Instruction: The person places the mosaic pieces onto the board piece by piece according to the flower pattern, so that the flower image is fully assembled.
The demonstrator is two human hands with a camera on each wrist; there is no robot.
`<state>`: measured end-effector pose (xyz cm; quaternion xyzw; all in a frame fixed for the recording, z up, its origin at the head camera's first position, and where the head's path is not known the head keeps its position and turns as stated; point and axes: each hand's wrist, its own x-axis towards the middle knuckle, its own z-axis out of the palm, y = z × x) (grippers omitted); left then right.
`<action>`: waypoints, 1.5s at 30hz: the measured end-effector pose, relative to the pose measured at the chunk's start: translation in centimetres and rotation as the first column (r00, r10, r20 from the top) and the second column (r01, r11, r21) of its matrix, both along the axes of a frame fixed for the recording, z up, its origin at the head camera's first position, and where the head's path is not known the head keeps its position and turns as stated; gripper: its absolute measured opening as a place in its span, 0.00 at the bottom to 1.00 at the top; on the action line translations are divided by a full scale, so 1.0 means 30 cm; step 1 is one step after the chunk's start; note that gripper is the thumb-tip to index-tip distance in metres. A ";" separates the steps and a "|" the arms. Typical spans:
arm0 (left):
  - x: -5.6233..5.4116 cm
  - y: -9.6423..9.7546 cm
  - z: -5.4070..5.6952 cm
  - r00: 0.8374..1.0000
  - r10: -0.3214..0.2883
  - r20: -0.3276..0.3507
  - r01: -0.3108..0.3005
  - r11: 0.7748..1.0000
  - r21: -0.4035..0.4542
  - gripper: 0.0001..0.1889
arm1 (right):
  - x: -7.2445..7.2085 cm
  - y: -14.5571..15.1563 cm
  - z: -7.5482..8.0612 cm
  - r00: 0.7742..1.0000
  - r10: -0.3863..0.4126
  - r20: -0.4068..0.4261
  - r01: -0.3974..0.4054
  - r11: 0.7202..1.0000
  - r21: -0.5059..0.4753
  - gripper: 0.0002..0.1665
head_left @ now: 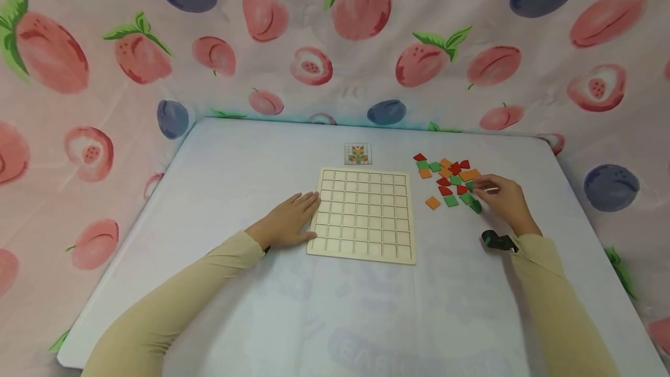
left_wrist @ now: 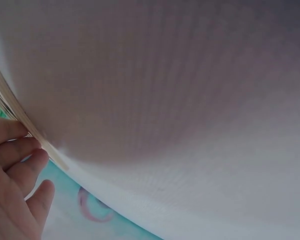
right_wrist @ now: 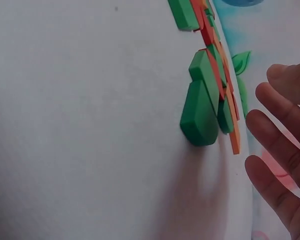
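A pale wooden board with a grooved square grid lies on the table, its squares bare. My left hand rests at its left edge, fingers straight and touching the rim; the left wrist view shows the fingertips against the board's side. My right hand hovers at the right side of a loose pile of flat red, green and orange pieces. Its fingers are loosely bent, and I see nothing held between them. Close below that hand lies a rounded green piece, beside other green and orange pieces.
A small card with a coloured pattern on a grid lies behind the board. One orange square sits apart at the pile's near left. A dark wrist-worn device is at the right wrist. Fruit-print cloth hangs behind the white table.
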<state>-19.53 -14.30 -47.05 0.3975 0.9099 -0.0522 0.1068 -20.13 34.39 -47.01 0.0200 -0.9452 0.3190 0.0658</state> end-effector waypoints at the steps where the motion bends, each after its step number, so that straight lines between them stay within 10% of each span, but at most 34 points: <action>1: 0.000 0.000 0.000 1.000 -0.001 -0.002 0.001 1.000 0.000 0.43 | -0.004 0.002 -0.005 1.000 0.002 0.004 -0.002 1.000 0.003 0.16; 19: 0.002 -0.002 0.002 1.000 -0.001 -0.011 0.001 1.000 0.011 0.43 | -0.077 -0.009 -0.029 0.986 0.016 0.169 -0.012 1.000 -0.027 0.17; 45: 0.002 0.003 0.002 1.000 0.017 0.006 -0.018 0.999 0.029 0.42 | -0.079 -0.081 -0.026 0.972 0.153 0.178 -0.162 0.986 0.042 0.15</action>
